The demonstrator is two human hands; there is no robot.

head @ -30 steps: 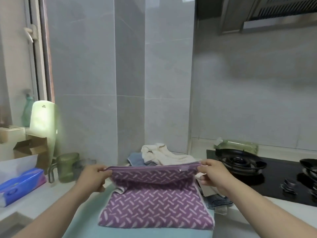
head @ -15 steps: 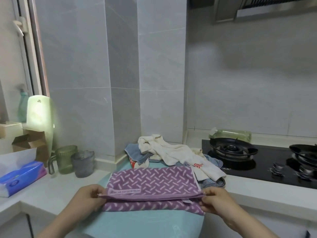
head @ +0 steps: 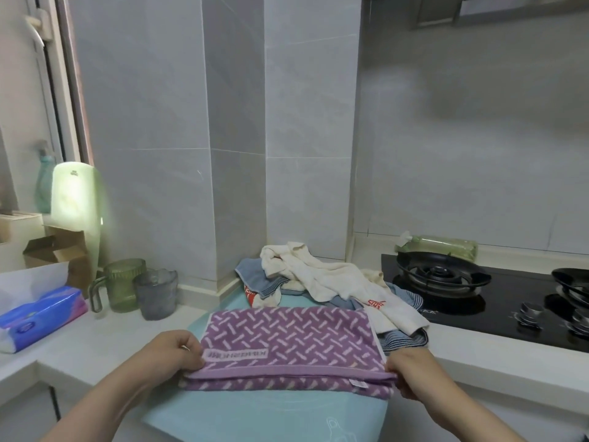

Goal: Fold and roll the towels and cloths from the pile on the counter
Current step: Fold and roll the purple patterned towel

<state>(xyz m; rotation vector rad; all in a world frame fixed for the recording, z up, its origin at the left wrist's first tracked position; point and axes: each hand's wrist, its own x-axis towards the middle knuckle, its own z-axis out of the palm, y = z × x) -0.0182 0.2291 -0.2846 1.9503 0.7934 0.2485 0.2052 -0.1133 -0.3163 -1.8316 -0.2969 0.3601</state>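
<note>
A purple towel [head: 291, 339] with a pale dash pattern lies folded on a light blue mat [head: 264, 413] at the counter's front edge. My left hand [head: 173, 352] pinches the near left corner of its top layer. At the near right corner my right hand [head: 409, 366] pinches the same layer. Behind the towel, a pile of cloths [head: 322, 282] sits in the corner: a cream towel on top, blue and striped ones under it.
A green mug [head: 122, 283] and a grey cup [head: 157, 293] stand left of the mat, with a tissue pack [head: 38, 317] farther left. A black gas hob [head: 484, 298] fills the counter's right side, a green bottle [head: 439, 245] lying behind it.
Both hands brought the towel's far edge up and over toward me, laying it down on the near edge. The towel is now folded in half and the pile behind is uncovered.
</note>
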